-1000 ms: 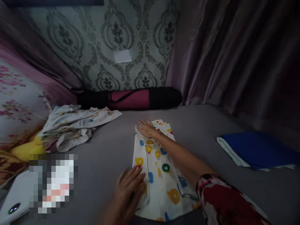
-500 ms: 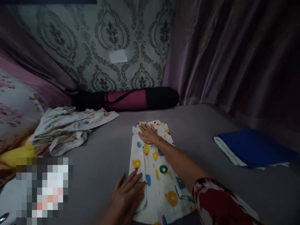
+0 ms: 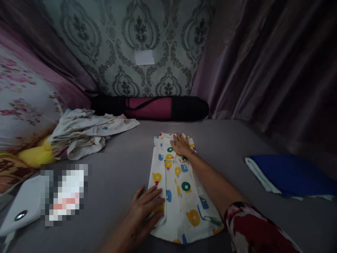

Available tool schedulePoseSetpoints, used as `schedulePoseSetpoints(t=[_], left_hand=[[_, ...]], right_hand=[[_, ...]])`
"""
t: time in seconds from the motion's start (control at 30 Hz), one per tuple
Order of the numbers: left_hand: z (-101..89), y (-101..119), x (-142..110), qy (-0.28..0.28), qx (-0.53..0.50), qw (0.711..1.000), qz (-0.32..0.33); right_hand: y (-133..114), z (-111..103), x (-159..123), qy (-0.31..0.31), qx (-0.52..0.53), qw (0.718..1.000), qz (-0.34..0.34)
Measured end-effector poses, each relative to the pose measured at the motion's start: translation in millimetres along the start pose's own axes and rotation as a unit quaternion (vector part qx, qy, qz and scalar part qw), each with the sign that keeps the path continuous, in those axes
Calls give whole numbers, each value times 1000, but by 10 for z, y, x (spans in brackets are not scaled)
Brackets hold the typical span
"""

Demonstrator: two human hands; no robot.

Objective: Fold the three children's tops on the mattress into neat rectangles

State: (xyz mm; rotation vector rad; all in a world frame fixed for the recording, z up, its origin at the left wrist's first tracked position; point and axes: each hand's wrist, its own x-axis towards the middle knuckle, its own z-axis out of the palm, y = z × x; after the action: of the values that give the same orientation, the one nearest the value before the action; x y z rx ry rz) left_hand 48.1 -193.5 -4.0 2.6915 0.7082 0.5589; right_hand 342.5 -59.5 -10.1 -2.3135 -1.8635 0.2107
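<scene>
A white shirt [image 3: 172,218] printed with yellow, blue, green and red figures lies on the grey bed sheet, its two sides folded inward. My right hand [image 3: 181,144] rests flat on the far end of the shirt, right of its middle, fingers spread. Its forearm crosses above the shirt's right side. At the near left edge, my left hand [image 3: 149,209] lies over the folded side with fingers stretched out. Neither hand grasps the cloth. The fabric directly under both palms is hidden.
A heap of crumpled printed clothes [image 3: 81,131] lies at left, by a yellow plush item [image 3: 37,154] and a white device [image 3: 26,203] with a cable. Folded blue cloth [image 3: 286,174] sits at right. A black and maroon long bag [image 3: 150,108] lies along the wall.
My right hand has slid to the right across the shirt's far end. My left hand stays at the near left edge. The camera view has shifted a little.
</scene>
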Motion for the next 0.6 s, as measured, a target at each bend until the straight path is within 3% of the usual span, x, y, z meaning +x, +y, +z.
schedulePoseSetpoints(t=[0.1,0.17,0.23,0.4,0.6], left_hand=[[28,-39,-15,25,0,1000,0],[77,-85,-24,49,7,999,-22],[113,-122,-28,56,9,998,-37],[31,-93,-24,-35,-36,997,-51],[-148,-25,-4,-116,-117,983,-82]], right_hand=[[-151,-65,3,28,-5,1000,-8],[-324,-78,-10,57,-5,997,-48],[-519,-50,-25,47,6,993,-104],[-840,119,-51,2,20,987,-160],[-862,194,-49,-2,13,990,-143]])
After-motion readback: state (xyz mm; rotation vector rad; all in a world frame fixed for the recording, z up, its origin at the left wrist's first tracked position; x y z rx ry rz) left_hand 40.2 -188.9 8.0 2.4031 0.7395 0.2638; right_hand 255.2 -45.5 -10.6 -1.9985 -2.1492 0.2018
